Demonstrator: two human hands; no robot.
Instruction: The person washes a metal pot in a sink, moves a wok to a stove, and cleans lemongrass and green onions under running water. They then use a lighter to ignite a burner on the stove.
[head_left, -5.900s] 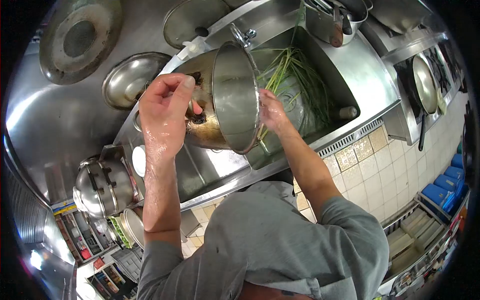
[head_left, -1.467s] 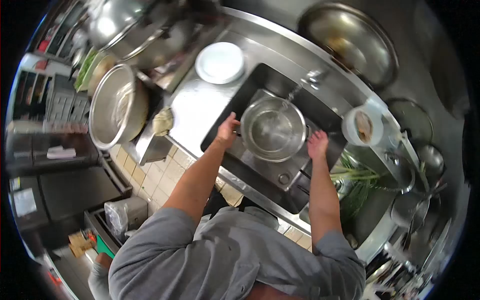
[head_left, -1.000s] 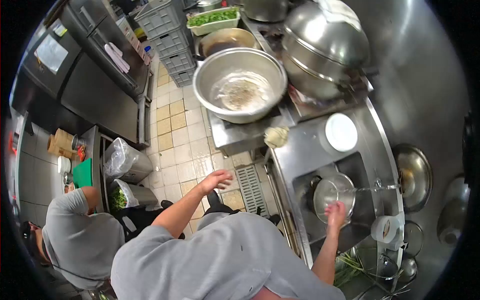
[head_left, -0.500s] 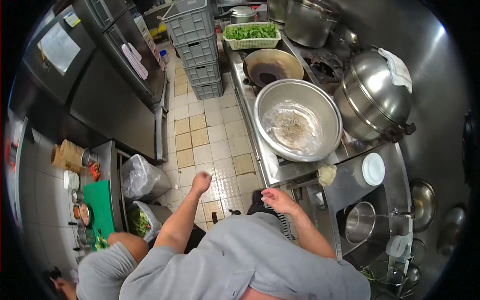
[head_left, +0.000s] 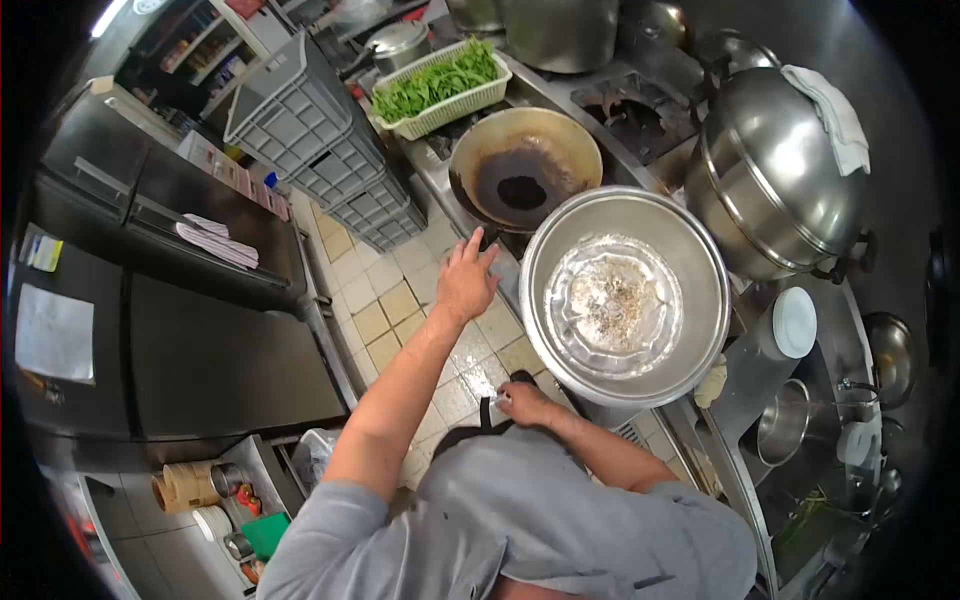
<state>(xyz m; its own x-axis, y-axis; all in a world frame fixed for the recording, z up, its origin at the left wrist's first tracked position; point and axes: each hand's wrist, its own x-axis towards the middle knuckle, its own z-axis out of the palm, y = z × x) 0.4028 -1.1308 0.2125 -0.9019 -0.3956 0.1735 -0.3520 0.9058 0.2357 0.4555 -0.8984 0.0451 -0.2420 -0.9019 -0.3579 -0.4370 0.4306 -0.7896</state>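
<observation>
We hold our left hand (head_left: 467, 280) out over the aisle, fingers spread and grasping nothing, its tips close to the handle of the soot-darkened wok (head_left: 525, 165); we cannot tell whether they touch. Our right hand (head_left: 525, 405) is curled low at our waist beside a dark strap, and we cannot tell whether it grips anything.

The wide steel basin (head_left: 700, 290) sits upright at the worktop (head_left: 508, 280), its rim covering part of the front edge from our view and overlapping the wok's near side. Beyond its right rim stands the domed steamer (head_left: 770, 180), leaving little room between. On our left, tiled floor (head_left: 400, 300) runs between worktop and refrigerator (head_left: 225, 350), narrowed farther along by stacked grey crates (head_left: 330, 170).
</observation>
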